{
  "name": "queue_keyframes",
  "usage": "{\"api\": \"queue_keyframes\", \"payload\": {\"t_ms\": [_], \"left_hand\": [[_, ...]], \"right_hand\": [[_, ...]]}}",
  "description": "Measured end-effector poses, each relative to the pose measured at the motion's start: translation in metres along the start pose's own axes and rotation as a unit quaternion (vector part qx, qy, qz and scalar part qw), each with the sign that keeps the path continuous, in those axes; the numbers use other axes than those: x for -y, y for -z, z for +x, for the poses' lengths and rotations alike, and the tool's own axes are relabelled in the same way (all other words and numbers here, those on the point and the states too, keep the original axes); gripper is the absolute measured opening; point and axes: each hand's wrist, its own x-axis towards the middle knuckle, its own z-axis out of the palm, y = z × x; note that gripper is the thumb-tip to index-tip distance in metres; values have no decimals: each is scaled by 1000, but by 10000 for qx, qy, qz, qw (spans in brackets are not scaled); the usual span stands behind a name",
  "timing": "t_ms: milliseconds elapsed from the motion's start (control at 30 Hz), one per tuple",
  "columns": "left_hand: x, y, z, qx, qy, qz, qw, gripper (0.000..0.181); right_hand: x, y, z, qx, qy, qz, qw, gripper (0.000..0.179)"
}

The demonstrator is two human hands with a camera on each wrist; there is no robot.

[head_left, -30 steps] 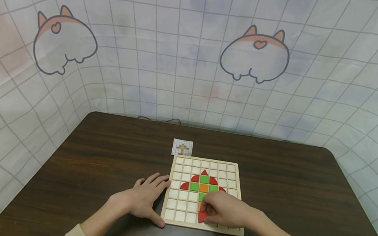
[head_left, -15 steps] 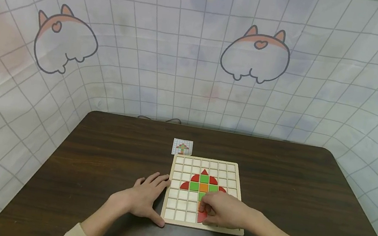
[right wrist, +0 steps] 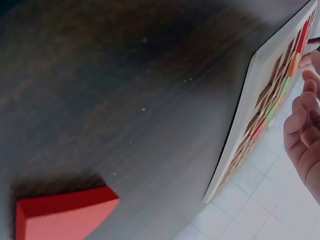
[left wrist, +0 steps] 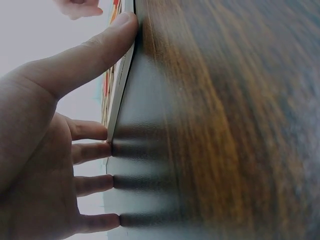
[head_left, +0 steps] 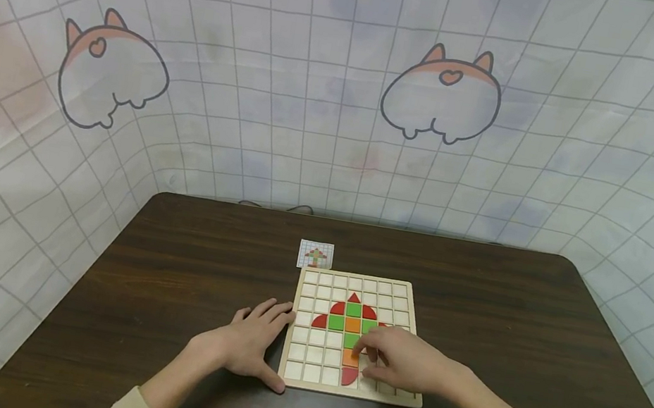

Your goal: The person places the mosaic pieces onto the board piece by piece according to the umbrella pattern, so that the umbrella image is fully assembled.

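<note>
A wooden grid board (head_left: pixel 313 354) lies on the table, with red, green and orange tiles set in an arrow-like shape. My left hand (head_left: pixel 247 343) rests spread at its left side, thumb (left wrist: pixel 117 30) at the near corner and fingertips along the edge. Over the board's near right part hovers my right hand (head_left: pixel 408 361), fingers loosely bent and holding nothing. Its index fingertip is beside an orange tile (head_left: pixel 350 358). Just below that sits a red quarter-round tile (head_left: pixel 348 376) in the nearest row. The hand partly hides the board's right cells.
A small printed card (head_left: pixel 316 254) with a similar coloured pattern lies behind the board's far left corner. In the right wrist view, a loose red block (right wrist: pixel 65 215) with a curved side lies on the dark table (head_left: pixel 495 316). A patterned curtain hangs behind the table.
My right hand has let go of the red quarter-round tile and moved slightly right and away from me, uncovering it and the orange tile. The left hand stays where it was.
</note>
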Motion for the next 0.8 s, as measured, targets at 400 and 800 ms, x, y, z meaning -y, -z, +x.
{"api": "queue_keyframes", "payload": {"t_ms": [400,800], "left_hand": [[-2,2,-2,23,-12,-38,10000,115],[-1,1,-2,15,-38,-48,10000,115]], "right_hand": [[1,-1,-1,267,272,-96,9992,22],[-8,9,-19,-45,95,411,9991,20]]}}
